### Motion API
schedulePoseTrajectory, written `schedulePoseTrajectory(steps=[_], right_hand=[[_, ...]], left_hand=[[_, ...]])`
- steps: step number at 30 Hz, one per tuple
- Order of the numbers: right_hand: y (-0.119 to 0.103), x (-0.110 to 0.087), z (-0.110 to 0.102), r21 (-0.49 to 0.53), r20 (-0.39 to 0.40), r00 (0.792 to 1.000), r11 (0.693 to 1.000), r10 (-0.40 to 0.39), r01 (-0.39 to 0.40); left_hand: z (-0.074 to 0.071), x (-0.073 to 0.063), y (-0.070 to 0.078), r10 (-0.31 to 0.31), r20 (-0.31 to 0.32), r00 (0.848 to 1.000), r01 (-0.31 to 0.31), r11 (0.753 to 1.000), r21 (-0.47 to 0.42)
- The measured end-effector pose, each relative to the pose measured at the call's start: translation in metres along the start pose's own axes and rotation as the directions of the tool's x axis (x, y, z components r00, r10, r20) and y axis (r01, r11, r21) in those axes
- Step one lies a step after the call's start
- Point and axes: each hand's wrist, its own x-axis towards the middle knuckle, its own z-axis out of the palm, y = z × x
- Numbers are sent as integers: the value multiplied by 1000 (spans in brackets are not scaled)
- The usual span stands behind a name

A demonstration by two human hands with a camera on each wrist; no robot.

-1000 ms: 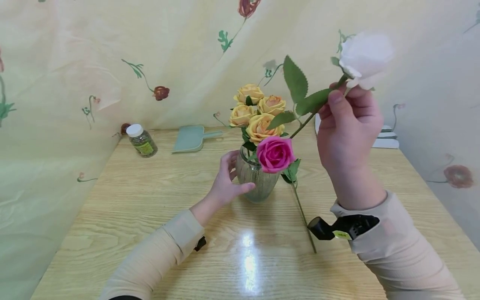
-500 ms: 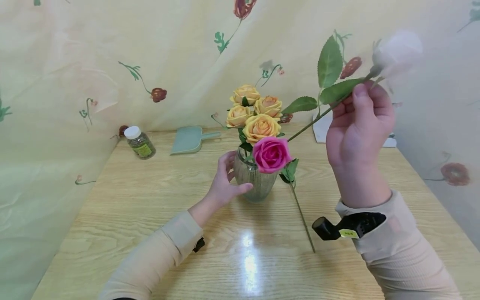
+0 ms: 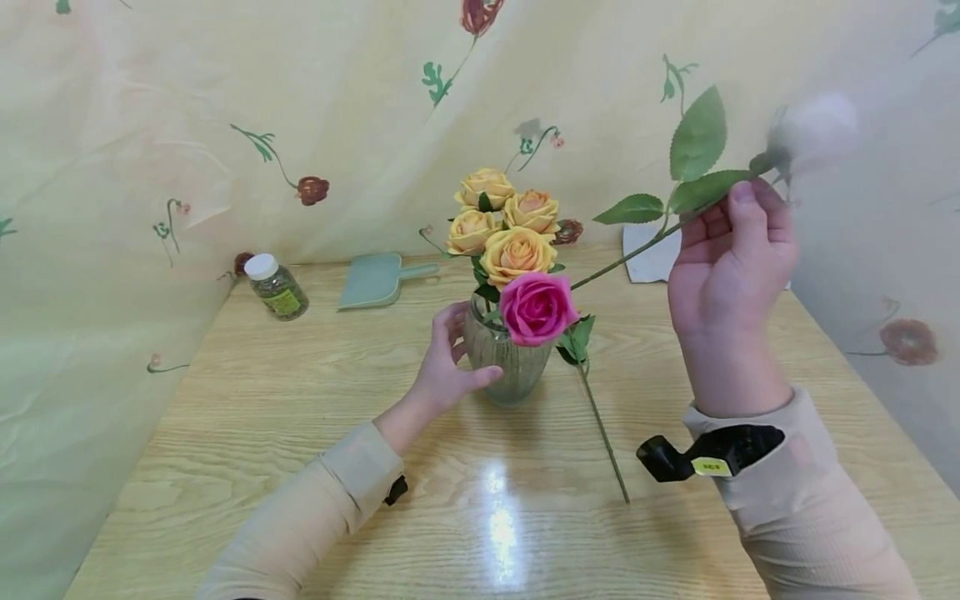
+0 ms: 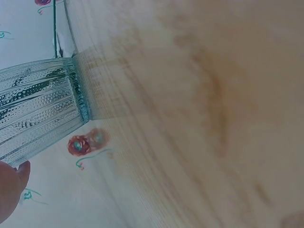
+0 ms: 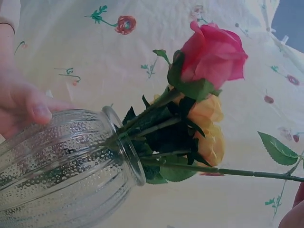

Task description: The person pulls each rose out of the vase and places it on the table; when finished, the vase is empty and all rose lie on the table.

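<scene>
My left hand (image 3: 450,358) grips the left side of a ribbed glass vase (image 3: 513,371), thumb across its front. Several yellow roses (image 3: 517,254) and one pink rose (image 3: 538,308) stand in the vase; in the right wrist view the pink rose's stem runs down into the glass. Up to the right, my right hand (image 3: 731,275) pinches the leafy stem (image 3: 637,250) of a white rose (image 3: 817,129), just under its bloom. That stem slants down behind the pink rose, and the right wrist view has its lower end (image 5: 228,172) at the vase mouth.
Another leafy stem (image 3: 603,429) lies on the wooden table (image 3: 300,433) right of the vase, its upper end hidden. A small dustpan (image 3: 372,281) and a white-capped jar (image 3: 277,287) stand at the back left. A white object (image 3: 648,254) is partly behind my right hand.
My right hand has moved to the right and slightly down with the white rose, its stem now slanting lower. My left hand keeps its hold on the vase.
</scene>
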Motion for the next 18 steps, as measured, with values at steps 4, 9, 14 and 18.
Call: schedulePoseTrajectory(steps=[4,9,14,18], right_hand=[[-5,5,-6,40,-13,1000,999,19,-18],[-9,8,-13,76,4,1000,997,14,-14],[-14,14,-20,89,15,1000,996,14,-15],[-19,20,-27,98,-25,998,994,54,-51]], left_hand=[[0,-1,0,-13,-6,1000,13,1000,6],[-1,-6,0,-38,-17,999,38,999,14],[-3,-6,0,-25,-18,1000,26,1000,5],[-3,-5,-1,-2,-16,1000,2,1000,-2]])
